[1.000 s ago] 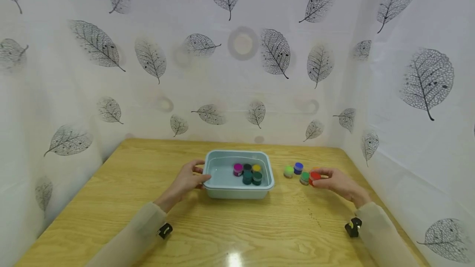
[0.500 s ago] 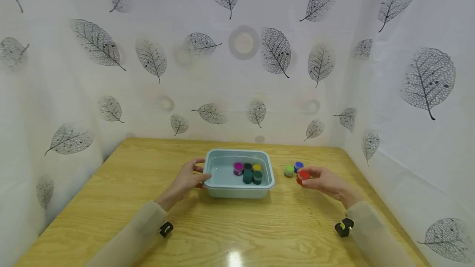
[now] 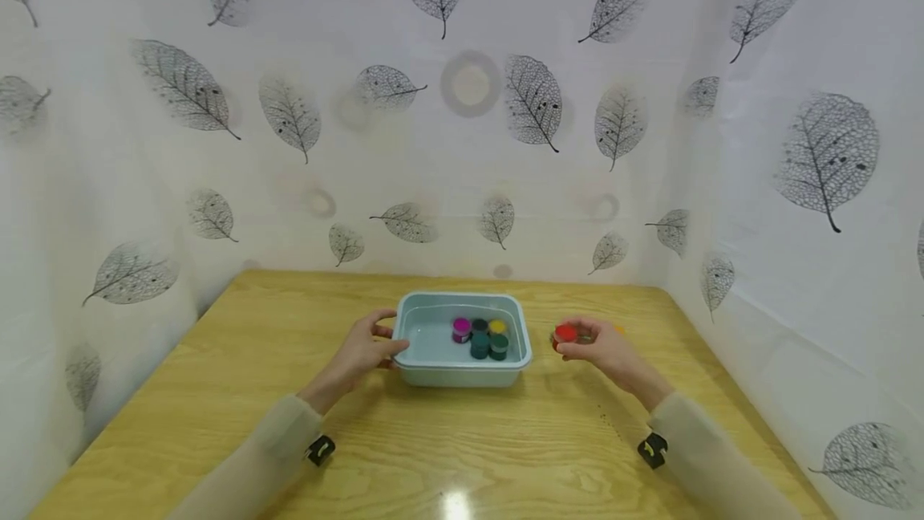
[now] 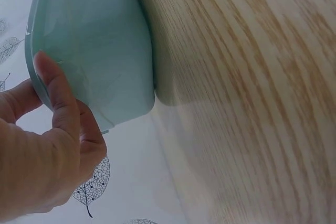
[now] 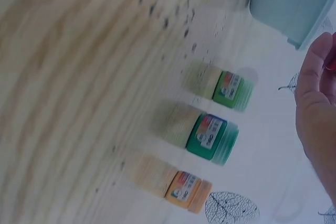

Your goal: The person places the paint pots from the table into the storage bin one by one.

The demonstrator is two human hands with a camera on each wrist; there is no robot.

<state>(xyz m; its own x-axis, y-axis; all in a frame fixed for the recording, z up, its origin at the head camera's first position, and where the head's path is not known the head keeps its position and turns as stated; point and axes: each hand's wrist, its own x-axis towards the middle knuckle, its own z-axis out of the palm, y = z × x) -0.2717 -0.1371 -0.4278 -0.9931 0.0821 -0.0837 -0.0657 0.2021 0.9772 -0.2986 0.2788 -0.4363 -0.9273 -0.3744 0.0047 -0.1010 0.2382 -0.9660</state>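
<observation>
My left hand (image 3: 364,350) grips the left rim of a pale blue plastic tub (image 3: 462,376), thumb over the edge and fingers outside, as the left wrist view shows closely. Between thumb and fingers of my right hand (image 3: 609,355) is a red-lidded paint jar (image 3: 565,334), held to the right of the tub; in the right wrist view only its red edge (image 5: 331,62) shows beside the hand (image 5: 318,98). Inside the tub stand several paint jars: magenta (image 3: 461,330), black (image 3: 480,327), yellow (image 3: 497,327), dark teal (image 3: 480,346) and dark green (image 3: 498,347).
On the wooden table (image 3: 303,303) a light green jar (image 5: 229,89), a green jar (image 5: 211,139) and an orange jar (image 5: 189,191) stand upright, mostly hidden by the right hand in the head view. Dark specks mark the wood. A leaf-printed curtain (image 3: 462,159) encloses the table.
My right hand has carried the red paint jar leftward, toward the tub, and it now covers the green and blue jars in the head view. The left hand and tub stay put.
</observation>
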